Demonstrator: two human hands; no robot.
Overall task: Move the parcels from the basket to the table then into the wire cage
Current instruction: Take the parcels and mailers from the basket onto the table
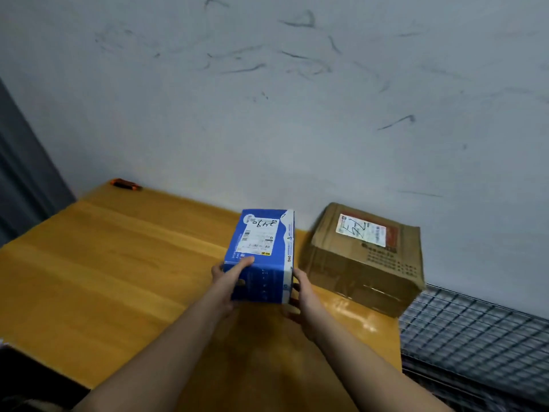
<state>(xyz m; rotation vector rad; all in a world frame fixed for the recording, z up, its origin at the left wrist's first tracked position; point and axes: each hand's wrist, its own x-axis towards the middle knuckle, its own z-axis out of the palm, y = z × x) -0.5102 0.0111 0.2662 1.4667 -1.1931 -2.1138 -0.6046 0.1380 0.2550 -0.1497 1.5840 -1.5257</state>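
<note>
A blue parcel (261, 251) with a white label on top is over the middle of the wooden table (113, 263). My left hand (230, 281) grips its near left corner, thumb lying on the top face. My right hand (303, 301) holds its near right side. Whether the blue parcel rests on the table or hangs just above it I cannot tell. To its right a brown cardboard parcel (365, 260) with a red and white label sits at the table's right end against the wall. The wire cage (475, 328) lies beyond the table's right edge.
A small orange and black object (126, 184) lies at the table's far left corner by the wall. The scuffed grey wall (297, 114) runs behind the table. A dark shape (29, 379) sits below the table's near left edge.
</note>
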